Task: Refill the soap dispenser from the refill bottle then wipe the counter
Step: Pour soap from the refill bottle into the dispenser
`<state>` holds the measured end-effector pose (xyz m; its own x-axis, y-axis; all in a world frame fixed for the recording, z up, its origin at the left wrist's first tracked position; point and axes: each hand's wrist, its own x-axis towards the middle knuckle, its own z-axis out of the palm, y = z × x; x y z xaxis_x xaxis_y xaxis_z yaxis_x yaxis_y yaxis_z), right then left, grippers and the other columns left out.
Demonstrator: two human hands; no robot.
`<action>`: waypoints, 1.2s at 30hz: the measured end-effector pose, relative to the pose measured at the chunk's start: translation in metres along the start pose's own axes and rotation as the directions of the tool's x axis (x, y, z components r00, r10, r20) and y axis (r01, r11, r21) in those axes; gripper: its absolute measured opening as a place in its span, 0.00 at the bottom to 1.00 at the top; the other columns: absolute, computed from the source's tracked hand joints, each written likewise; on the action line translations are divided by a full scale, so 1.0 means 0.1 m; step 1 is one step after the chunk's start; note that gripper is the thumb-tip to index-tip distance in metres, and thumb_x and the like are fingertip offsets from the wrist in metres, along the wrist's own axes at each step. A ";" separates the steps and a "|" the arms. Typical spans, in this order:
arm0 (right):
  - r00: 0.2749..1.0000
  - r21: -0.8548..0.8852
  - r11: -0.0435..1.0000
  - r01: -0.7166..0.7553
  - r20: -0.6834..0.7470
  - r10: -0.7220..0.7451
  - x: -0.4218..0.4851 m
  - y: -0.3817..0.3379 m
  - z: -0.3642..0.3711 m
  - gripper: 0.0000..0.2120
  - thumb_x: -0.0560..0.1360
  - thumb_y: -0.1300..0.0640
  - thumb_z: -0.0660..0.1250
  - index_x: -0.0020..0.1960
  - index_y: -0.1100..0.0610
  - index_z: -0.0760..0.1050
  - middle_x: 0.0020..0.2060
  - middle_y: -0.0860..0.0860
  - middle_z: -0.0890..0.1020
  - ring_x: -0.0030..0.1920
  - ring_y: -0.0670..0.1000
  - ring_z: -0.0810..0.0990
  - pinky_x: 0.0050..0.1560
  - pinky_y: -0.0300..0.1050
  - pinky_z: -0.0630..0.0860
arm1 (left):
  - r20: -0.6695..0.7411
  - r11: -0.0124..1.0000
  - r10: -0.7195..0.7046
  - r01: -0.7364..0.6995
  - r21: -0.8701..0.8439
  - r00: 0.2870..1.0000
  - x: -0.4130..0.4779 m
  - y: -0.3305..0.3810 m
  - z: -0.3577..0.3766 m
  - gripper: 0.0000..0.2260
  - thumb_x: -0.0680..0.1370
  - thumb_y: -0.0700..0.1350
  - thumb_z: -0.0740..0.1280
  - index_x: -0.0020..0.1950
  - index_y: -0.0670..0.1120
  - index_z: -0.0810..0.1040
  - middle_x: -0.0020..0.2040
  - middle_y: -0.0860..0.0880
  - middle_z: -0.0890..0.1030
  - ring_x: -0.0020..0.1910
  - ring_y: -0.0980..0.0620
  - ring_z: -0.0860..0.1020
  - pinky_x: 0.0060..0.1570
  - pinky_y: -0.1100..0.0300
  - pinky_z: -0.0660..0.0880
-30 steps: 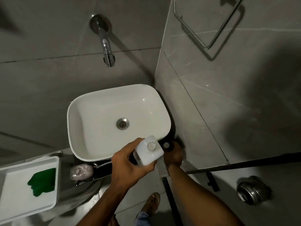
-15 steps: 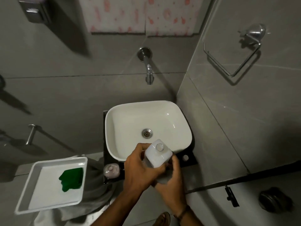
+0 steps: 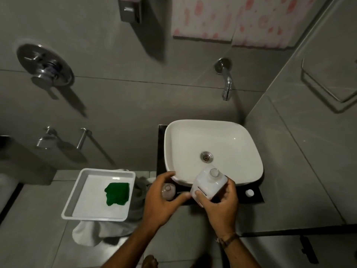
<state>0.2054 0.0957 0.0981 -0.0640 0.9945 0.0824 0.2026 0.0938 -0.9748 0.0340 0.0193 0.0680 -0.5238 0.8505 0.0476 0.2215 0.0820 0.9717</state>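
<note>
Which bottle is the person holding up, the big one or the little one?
The big white bottle, gripped in the right hand. The little pinkish one stands on the counter.

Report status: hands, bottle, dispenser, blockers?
Right hand grips refill bottle, upright. Left hand open around soap dispenser. Small white cap on counter. Nothing blocking.

Basin (image 3: pixel 193 144): glossy white ceramic look, smooth. Drain (image 3: pixel 206 156) and wall tap (image 3: pixel 226 82): shiny chrome metal. Refill bottle (image 3: pixel 209 183): translucent white plastic, smooth. Tabletop (image 3: pixel 257 196): black, polished. Tray (image 3: pixel 100 190): white plastic, slight sheen. Cloth (image 3: pixel 117 193): green fabric, matt, crumpled. Wall tiles (image 3: pixel 135 105): grey, matt.
</note>
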 end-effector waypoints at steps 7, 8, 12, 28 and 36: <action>0.998 0.030 0.997 -0.066 -0.006 0.067 -0.02 0.08 0.10 0.38 0.58 0.63 0.86 0.60 0.40 0.75 0.59 0.44 0.83 0.60 0.48 0.82 0.57 0.58 0.83 | 0.141 0.970 -0.214 0.193 0.149 0.966 0.16 -0.87 -0.37 0.45 0.61 0.61 0.85 0.74 0.62 0.69 0.71 0.58 0.75 0.71 0.52 0.76 0.66 0.58 0.74; 0.998 0.018 0.997 -0.069 -0.003 0.069 -0.02 0.10 0.11 0.38 0.57 0.63 0.85 0.60 0.40 0.75 0.58 0.43 0.83 0.59 0.47 0.83 0.56 0.58 0.83 | 0.162 0.968 -0.222 0.197 0.157 0.961 0.20 -0.94 -0.37 0.46 0.62 0.57 0.86 0.76 0.58 0.69 0.71 0.57 0.75 0.71 0.50 0.75 0.67 0.57 0.73; 0.997 -0.025 0.997 -0.070 0.023 0.071 -0.02 0.13 0.15 0.38 0.57 0.62 0.85 0.59 0.38 0.75 0.57 0.40 0.83 0.58 0.45 0.82 0.55 0.51 0.84 | 0.231 0.963 -0.207 0.156 0.221 0.951 0.38 -1.11 -0.28 0.47 0.63 0.41 0.88 0.79 0.47 0.72 0.73 0.47 0.78 0.72 0.47 0.75 0.73 0.53 0.72; 0.977 -0.058 0.978 0.199 0.093 -0.193 0.28 -1.01 0.10 0.36 0.58 0.46 0.85 0.63 0.46 0.75 0.60 0.45 0.82 0.60 0.49 0.82 0.54 0.55 0.84 | 0.093 0.999 0.047 -0.045 -0.023 0.995 0.54 -0.26 -0.68 0.30 0.64 0.51 0.87 0.64 0.61 0.84 0.60 0.58 0.87 0.59 0.56 0.86 0.56 0.67 0.81; 0.803 -0.192 0.798 0.571 0.333 -0.494 0.67 -2.34 0.21 0.38 0.58 0.47 0.82 0.65 0.44 0.73 0.58 0.40 0.81 0.56 0.46 0.82 0.52 0.46 0.82 | -0.068 0.952 0.306 -0.303 0.041 0.950 0.78 1.22 -1.38 0.32 0.57 0.61 0.87 0.60 0.68 0.83 0.54 0.65 0.87 0.53 0.61 0.86 0.47 0.70 0.81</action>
<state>0.1332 0.1399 0.3276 -0.4772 0.7369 0.4788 0.3124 0.6515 -0.6913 -0.0931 0.0238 0.2225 -0.4859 0.7974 0.3579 0.4032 -0.1589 0.9012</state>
